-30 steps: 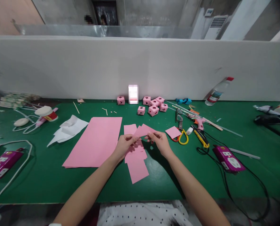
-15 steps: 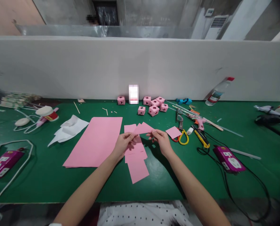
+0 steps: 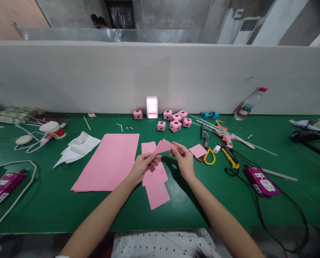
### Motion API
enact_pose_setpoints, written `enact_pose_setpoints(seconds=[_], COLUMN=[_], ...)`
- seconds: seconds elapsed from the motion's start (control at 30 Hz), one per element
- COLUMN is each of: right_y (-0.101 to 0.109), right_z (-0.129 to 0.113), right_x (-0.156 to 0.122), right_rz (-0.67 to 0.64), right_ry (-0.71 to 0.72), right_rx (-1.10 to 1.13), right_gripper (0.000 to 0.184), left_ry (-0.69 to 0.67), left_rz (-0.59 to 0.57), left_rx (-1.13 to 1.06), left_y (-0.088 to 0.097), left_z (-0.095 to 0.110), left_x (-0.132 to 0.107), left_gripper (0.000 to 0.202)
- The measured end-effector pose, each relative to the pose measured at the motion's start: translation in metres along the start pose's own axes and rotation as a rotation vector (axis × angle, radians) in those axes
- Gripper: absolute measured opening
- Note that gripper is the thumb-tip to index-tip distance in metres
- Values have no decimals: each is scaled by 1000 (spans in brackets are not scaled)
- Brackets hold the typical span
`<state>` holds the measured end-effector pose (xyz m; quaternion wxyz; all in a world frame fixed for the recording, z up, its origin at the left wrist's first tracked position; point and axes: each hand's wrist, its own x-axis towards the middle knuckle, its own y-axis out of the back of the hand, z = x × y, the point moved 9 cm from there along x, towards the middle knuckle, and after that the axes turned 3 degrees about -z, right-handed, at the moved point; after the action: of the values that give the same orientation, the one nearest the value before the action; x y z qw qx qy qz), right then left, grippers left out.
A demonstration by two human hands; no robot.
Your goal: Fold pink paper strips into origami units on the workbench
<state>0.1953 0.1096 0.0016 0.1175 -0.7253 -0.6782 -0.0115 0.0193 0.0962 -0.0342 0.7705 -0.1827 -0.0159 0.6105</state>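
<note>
In the head view, a stack of large pink sheets [image 3: 108, 161] lay flat on the green surface [image 3: 55, 211], and just to its right the person's two hands met over a small paper [image 3: 164, 146], pink and pointed along its upper edge. The left hand [image 3: 142, 167], nearest the stack, pinched the left end of this paper between thumb and fingers; the right hand [image 3: 184, 157], farther right of the stack, pinched the opposite end with thumb and forefinger, its other fingers loosely curled. Beneath the hands, also right of the stack, pink squares [image 3: 158, 195] lay overlapping. Beyond the stack and to its right stood seven pink paper blocks [image 3: 175, 126] with dark openings, one apart from the other six. Well right of the stack, a loose square [image 3: 198, 151] covered part of the scissors [image 3: 209, 157], near a yellow cutter [image 3: 231, 157] and a pink glue gun [image 3: 228, 140]; a bottle [image 3: 246, 106] leaned farther back. Left of the stack were a creased white sheet [image 3: 78, 148] and, beyond that, a tilted cup [image 3: 53, 129].
</note>
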Motion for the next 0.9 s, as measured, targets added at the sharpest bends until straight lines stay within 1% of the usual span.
enact_pose_setpoints(seconds=[0.33,0.5,0.63,0.77,0.9], right_y=[-9,-8,-10,-9,-6], right_z=[4,6,3,0,-3], right_x=[-2,-3,-4,-4,-3], right_rz=[-54,-39,-57,-53,-34], right_ry=[-17,-18,4,12,0], right_rx=[-25,-50,-48,-44,-55], right_gripper=[45,41,40,42,36], left_ry=[16,13,93,125,111], left_rz=[-5,45,53,3,-17], left_rx=[-92,-299,-396,-383,-295], left_y=[-1,6,8,4,3], left_z=[0,0,-7,-9,-9], left_x=[-1,2,4,4,2], left_gripper=[38,29,21,16,21])
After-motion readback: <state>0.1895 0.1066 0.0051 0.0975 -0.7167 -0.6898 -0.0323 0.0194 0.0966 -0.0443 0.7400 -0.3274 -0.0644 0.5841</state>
